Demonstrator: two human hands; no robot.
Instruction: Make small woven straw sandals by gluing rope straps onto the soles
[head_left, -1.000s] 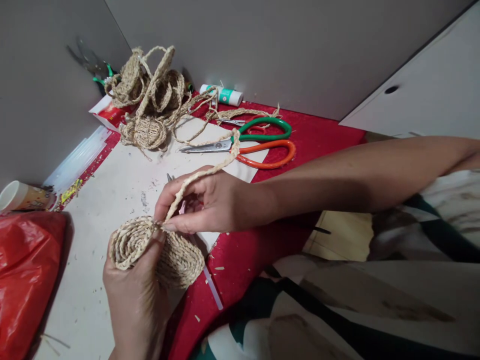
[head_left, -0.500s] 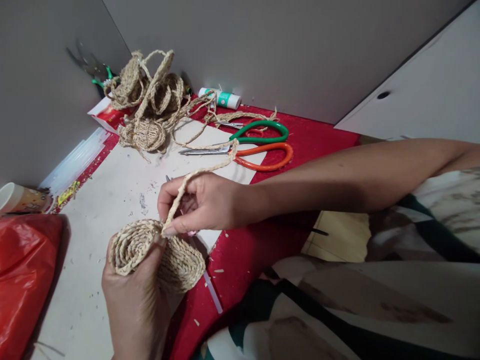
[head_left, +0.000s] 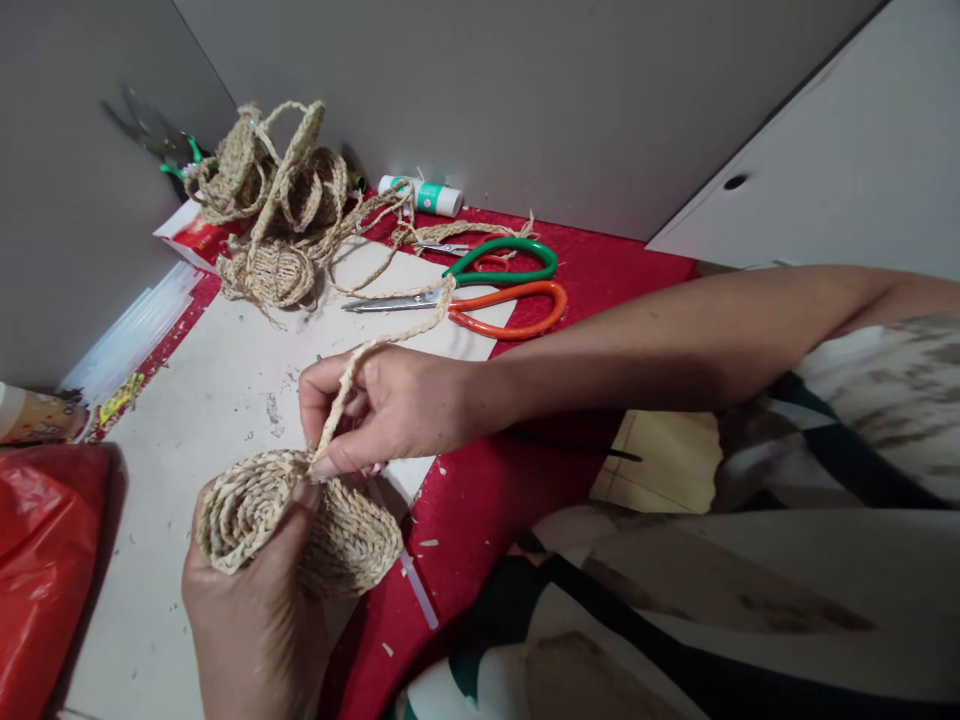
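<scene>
My left hand (head_left: 251, 590) is wrapped round a coiled piece of braided straw (head_left: 352, 540), its thumb pressed on the upper edge. Round rows of braid show on the side to the left, and more rows show to the right of the thumb. My right hand (head_left: 390, 405) pinches a straw braid (head_left: 341, 400) between thumb and fingers where it meets the coil's top edge. From there the braid runs up over the hand to the large scissors (head_left: 502, 290), which have one green and one orange handle. What the curled right fingers cover is hidden.
Bundles of straw braid (head_left: 277, 220) are heaped at the back left, near green-handled pliers (head_left: 161, 140). A white-and-green tube (head_left: 424, 195) lies behind the scissors. Glue sticks (head_left: 131, 330), a paper cup (head_left: 37, 412) and a red plastic bag (head_left: 45, 560) are along the left. White board (head_left: 150, 520) covers red cloth (head_left: 465, 530).
The whole view has shifted slightly, so most things sit further left. The coil is tilted a little differently in my left hand. My right hand keeps its pinch at the edge.
</scene>
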